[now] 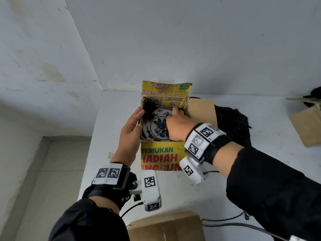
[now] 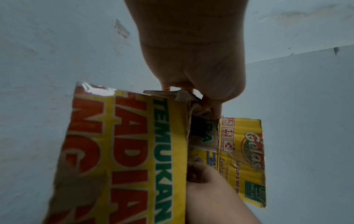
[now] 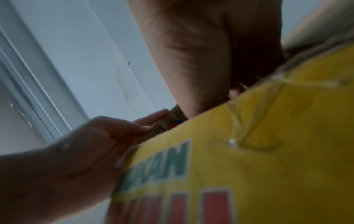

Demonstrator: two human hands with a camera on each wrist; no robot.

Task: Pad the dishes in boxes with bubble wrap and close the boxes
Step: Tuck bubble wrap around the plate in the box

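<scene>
Yellow printed cardboard box [image 1: 159, 157] holds a blue-and-white plate [image 1: 156, 126]; left hand [image 1: 132, 129] lies flat against its side, right hand [image 1: 177, 124] reaches inside, fingers hidden.

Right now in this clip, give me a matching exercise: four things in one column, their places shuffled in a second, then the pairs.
1. blue-and-white plate
2. left hand
3. right hand
4. black mesh padding

A. flat against the yellow box's left wall
B. on the table, right of the box
C. inside the box, at the bottom
D. reaching into the box, over the plate

Pairs: 1-C, 2-A, 3-D, 4-B
</scene>
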